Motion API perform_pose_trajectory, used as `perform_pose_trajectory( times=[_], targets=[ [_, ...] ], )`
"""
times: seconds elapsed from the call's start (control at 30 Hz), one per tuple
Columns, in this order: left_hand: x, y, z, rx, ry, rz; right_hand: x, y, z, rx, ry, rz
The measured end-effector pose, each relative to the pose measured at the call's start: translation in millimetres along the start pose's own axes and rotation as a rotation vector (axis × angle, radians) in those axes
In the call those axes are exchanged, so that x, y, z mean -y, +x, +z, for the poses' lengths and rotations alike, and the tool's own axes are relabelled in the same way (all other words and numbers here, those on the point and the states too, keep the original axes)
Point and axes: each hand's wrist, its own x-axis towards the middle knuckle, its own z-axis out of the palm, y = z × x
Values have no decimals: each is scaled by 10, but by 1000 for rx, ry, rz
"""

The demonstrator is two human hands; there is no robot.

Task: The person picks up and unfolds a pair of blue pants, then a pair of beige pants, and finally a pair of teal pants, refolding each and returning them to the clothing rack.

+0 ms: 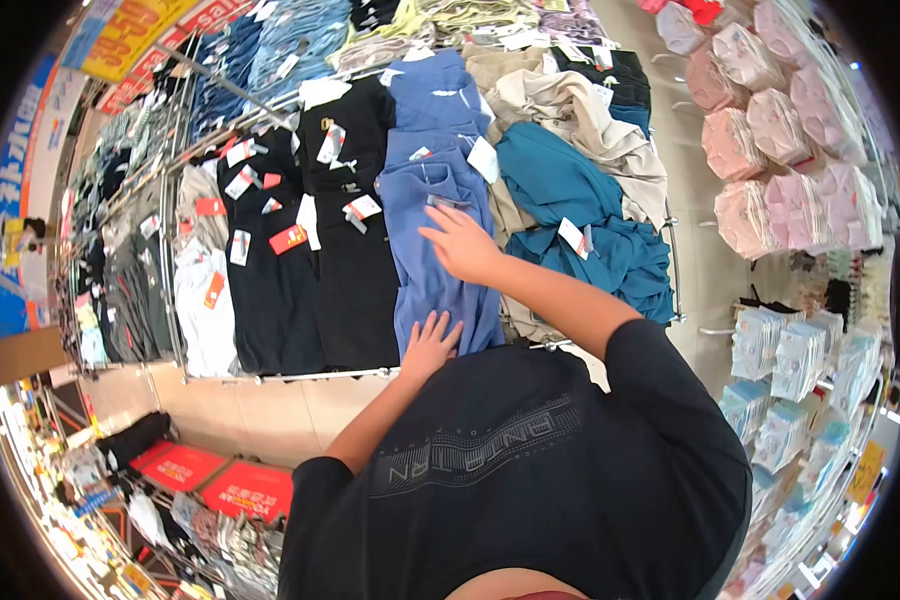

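Blue trousers (pixel 425 262) lie lengthwise on the display rack, with more blue garments stacked behind them. My left hand (pixel 430 345) rests on their near end, fingers spread flat on the cloth. Over the upper part of the same trousers is my right hand (pixel 462 245), its fingers apart and holding nothing; whether it touches the cloth is unclear. Black trousers (pixel 355 270) with tags lie directly to the left. To the right are crumpled teal garments (pixel 595 255) and a rumpled beige garment (pixel 580 115).
The rack's metal front rail (pixel 370 373) runs along the near side. White garments (pixel 205 310) lie further left. Packaged pink items (pixel 795 130) and light blue packs (pixel 795 345) hang at the right. Red boxes (pixel 250 487) stand at lower left.
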Motion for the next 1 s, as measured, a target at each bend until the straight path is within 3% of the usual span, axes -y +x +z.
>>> perform_pose_trajectory(
  times=[0.1,0.2,0.33,0.6,0.67,0.73,0.83,0.93,1.0],
  targets=[
    [52,12,30,21,-8,27,-113,533,168,154,-294,-183],
    [135,20,119,-8,10,108,-435,904,229,363,-627,-164],
    [138,-46,67,-11,26,113,-875,1191,102,484,-650,92],
    [268,-52,249,224,-234,-8,-713,1492,235,479,-744,312],
    [268,-46,217,227,-245,1,-797,1404,345,343,-756,256],
    [212,-33,73,126,-214,37,-719,1303,318,284,-713,286],
    [112,25,-177,-158,-85,241,-426,947,217,86,-659,130],
    [60,141,-237,11,-276,280,-62,336,-14,62,-390,80],
    [8,220,-203,-21,-226,282,33,-146,-70,87,-257,108]
  ],
)
